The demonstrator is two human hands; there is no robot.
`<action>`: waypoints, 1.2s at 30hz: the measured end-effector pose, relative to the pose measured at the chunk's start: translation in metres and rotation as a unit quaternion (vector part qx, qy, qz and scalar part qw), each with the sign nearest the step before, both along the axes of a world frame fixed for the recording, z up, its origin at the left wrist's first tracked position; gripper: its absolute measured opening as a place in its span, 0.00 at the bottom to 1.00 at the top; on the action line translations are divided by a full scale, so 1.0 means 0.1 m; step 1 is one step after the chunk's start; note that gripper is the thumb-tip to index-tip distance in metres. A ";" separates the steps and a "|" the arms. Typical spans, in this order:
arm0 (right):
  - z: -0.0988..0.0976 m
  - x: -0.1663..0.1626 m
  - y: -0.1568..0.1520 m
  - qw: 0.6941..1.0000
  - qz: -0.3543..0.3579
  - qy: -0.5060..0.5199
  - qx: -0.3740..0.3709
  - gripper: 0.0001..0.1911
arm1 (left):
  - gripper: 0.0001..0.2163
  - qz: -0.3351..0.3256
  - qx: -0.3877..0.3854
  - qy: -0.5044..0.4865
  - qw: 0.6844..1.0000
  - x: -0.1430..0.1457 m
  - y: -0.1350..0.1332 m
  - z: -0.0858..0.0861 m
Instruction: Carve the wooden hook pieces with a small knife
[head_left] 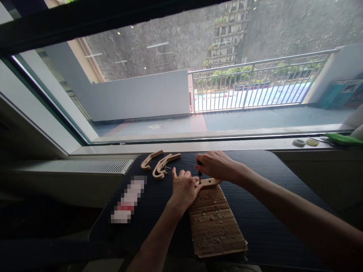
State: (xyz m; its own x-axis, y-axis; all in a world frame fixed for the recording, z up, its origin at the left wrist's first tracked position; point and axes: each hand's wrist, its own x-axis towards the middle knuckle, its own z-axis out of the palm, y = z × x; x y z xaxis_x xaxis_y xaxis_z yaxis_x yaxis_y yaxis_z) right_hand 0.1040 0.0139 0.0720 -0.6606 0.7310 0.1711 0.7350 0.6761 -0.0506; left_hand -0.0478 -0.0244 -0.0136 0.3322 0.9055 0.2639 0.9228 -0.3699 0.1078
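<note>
My right hand (214,165) is closed around the dark handle of a screwdriver (200,174), which points down at a wooden hook (210,182). That hook lies across the far end of a worn, pitted piece of cardboard (217,223). With its fingers closed on the hook's left end, my left hand (185,186) presses it against the cardboard; part of the hook is hidden under the fingers. Left of my hands, more wooden hooks (159,170) rest on the table, with small screws (168,168) beside them.
The dark table (269,189) stands against a window sill (255,141). A blurred-out pale item (129,200) lies on its left side. A radiator (76,166) is at the left. Rolls of tape (299,142) and a green item (343,139) sit on the sill at right.
</note>
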 end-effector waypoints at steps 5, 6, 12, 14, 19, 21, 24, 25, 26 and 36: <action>0.13 0.04 -0.08 0.997 0.067 -0.013 -0.024 0.07 | 0.09 0.000 0.007 -0.001 1.000 -0.01 0.00 -0.03; 0.15 0.04 -0.09 0.997 0.074 -0.014 -0.028 0.08 | 0.09 0.001 0.008 -0.001 1.000 -0.01 0.01 -0.03; 0.13 0.01 -0.10 0.996 0.075 -0.021 -0.034 0.09 | 0.08 -0.001 0.012 -0.005 1.000 0.00 0.02 -0.05; 0.12 0.00 -0.08 0.997 0.069 -0.021 -0.034 0.09 | 0.07 -0.002 0.015 -0.006 1.000 0.00 0.03 -0.05; 0.07 -0.03 -0.05 0.999 0.042 -0.016 -0.022 0.09 | 0.08 -0.003 0.013 -0.004 1.000 0.00 0.02 -0.05; 0.05 -0.04 -0.04 0.999 0.027 -0.014 -0.014 0.09 | 0.08 -0.002 0.013 -0.003 1.000 0.00 0.02 -0.05; 0.03 -0.06 -0.04 1.000 0.010 -0.014 -0.005 0.09 | 0.09 -0.002 0.011 -0.003 1.000 0.00 0.01 -0.04; 0.03 -0.07 -0.05 1.000 0.006 -0.015 -0.003 0.09 | 0.09 -0.002 0.009 -0.003 1.000 0.00 0.01 -0.04; 0.03 -0.08 -0.05 1.000 0.002 -0.017 -0.001 0.09 | 0.09 -0.001 0.006 -0.002 1.000 0.00 0.01 -0.03; 0.12 0.02 -0.15 0.999 0.026 -0.040 -0.015 0.06 | 0.09 0.000 0.005 0.002 1.000 -0.01 -0.01 -0.02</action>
